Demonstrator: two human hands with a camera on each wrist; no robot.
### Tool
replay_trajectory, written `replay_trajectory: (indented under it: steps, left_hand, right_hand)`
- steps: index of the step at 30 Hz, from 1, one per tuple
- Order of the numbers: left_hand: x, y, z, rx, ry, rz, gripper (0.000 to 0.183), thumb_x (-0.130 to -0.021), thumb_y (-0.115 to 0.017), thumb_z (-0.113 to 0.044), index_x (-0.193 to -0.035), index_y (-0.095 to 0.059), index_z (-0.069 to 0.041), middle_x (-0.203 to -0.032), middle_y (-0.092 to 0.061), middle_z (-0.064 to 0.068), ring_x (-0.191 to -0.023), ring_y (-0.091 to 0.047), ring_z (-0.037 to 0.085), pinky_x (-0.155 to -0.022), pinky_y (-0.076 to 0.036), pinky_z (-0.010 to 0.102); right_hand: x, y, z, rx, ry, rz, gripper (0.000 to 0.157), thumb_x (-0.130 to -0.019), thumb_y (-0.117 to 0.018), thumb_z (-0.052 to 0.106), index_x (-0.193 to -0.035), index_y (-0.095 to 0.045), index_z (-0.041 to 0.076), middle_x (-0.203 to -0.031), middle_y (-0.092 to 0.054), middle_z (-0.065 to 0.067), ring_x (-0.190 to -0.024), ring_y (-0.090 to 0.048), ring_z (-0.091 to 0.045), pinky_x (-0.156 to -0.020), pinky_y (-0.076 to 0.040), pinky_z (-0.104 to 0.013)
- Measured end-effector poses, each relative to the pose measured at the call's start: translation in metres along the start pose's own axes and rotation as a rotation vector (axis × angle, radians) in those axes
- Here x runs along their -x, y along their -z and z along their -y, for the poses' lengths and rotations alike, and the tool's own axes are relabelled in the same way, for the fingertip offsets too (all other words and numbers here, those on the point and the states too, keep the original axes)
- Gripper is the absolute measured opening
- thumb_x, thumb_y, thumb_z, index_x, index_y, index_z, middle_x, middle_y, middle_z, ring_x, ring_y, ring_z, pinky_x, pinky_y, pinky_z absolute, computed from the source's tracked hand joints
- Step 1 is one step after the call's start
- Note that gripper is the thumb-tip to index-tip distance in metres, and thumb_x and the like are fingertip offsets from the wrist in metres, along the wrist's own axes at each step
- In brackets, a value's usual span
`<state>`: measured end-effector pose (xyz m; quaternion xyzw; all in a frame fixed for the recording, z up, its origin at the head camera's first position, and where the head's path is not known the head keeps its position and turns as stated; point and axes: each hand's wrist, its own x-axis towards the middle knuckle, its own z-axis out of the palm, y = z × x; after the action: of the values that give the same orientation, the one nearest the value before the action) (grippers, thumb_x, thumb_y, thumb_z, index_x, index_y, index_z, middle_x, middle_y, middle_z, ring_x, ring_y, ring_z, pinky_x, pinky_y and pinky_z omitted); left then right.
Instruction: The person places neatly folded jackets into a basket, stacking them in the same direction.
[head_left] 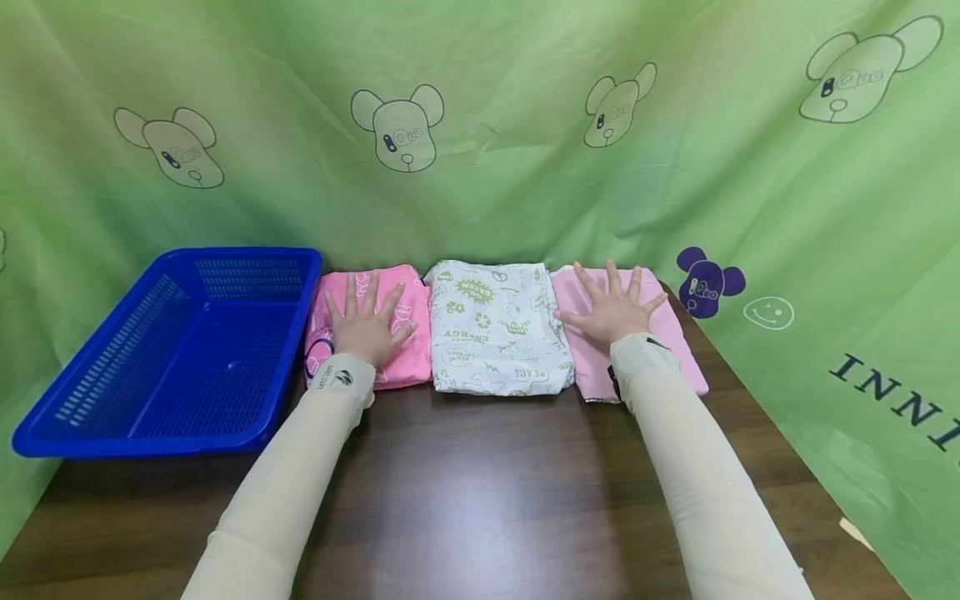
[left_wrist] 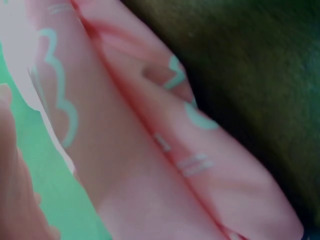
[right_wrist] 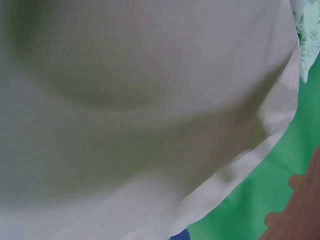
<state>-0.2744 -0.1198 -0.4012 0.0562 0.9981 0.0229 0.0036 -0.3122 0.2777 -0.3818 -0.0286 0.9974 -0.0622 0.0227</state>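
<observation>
Three folded pieces of cloth lie in a row against the green curtain. My left hand, fingers spread, rests on the bright pink cloth at the left. The left wrist view shows this pink cloth close up, with pale printed lines and a fold along it. In the middle is a white cloth with green print, untouched by either hand. My right hand spreads its fingers over the pale pink cloth at the right. That cloth fills most of the right wrist view, shaded and blurred.
A blue plastic basket with slotted walls stands at the left, beside the bright pink cloth. The brown wooden table runs toward me. Behind and to the right hangs a green curtain printed with bear heads.
</observation>
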Motion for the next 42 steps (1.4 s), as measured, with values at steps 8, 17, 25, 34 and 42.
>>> replay_trajectory:
  steps: [8, 17, 25, 34, 42]
  left_hand:
    - [0.002, 0.001, 0.001, 0.023, 0.000, 0.001, 0.077, -0.101, -0.033, -0.067, -0.164, -0.007, -0.033, -0.170, 0.006, 0.010, -0.151, 0.015, 0.044, -0.113, 0.009, 0.073]
    - [0.001, 0.000, 0.004, 0.055, 0.008, -0.005, 0.078, -0.100, -0.035, -0.067, -0.164, -0.008, -0.032, -0.170, 0.004, 0.011, -0.151, 0.015, 0.045, -0.113, 0.009, 0.074]
    - [0.003, 0.001, 0.004, 0.065, 0.003, -0.003, 0.078, -0.100, -0.037, -0.066, -0.164, -0.009, -0.032, -0.170, 0.004, 0.011, -0.151, 0.017, 0.044, -0.113, 0.009, 0.073]
    - [0.004, 0.006, 0.004, 0.066, 0.000, 0.003, 0.078, -0.100, -0.036, -0.067, -0.164, -0.008, -0.033, -0.170, 0.006, 0.010, -0.151, 0.018, 0.044, -0.113, 0.009, 0.073]
    - [0.005, 0.008, 0.004, 0.075, 0.007, 0.004, 0.079, -0.100, -0.035, -0.068, -0.164, -0.005, -0.033, -0.170, 0.010, 0.009, -0.150, 0.019, 0.045, -0.112, 0.011, 0.074]
  right_hand:
    - [-0.001, 0.000, -0.004, 0.003, -0.012, -0.005, 0.096, -0.090, -0.044, 0.079, -0.162, 0.004, 0.039, -0.167, 0.015, -0.020, -0.141, 0.022, -0.061, -0.089, 0.015, -0.089]
    - [-0.001, -0.001, -0.001, -0.039, 0.001, 0.021, 0.097, -0.090, -0.044, 0.079, -0.160, 0.010, 0.041, -0.164, 0.025, -0.015, -0.140, 0.028, -0.058, -0.089, 0.015, -0.088]
    - [0.002, 0.003, 0.008, -0.092, 0.019, 0.028, 0.098, -0.090, -0.047, 0.078, -0.160, 0.011, 0.042, -0.163, 0.029, -0.012, -0.139, 0.034, -0.053, -0.088, 0.019, -0.086]
    - [0.008, 0.001, 0.015, -0.095, 0.054, 0.010, 0.097, -0.090, -0.048, 0.077, -0.161, 0.005, 0.041, -0.164, 0.027, -0.009, -0.140, 0.035, -0.050, -0.088, 0.022, -0.085]
    - [0.014, 0.001, 0.029, -0.088, 0.057, 0.029, 0.098, -0.088, -0.048, 0.080, -0.160, 0.008, 0.044, -0.164, 0.029, -0.006, -0.142, 0.030, -0.053, -0.091, 0.016, -0.088]
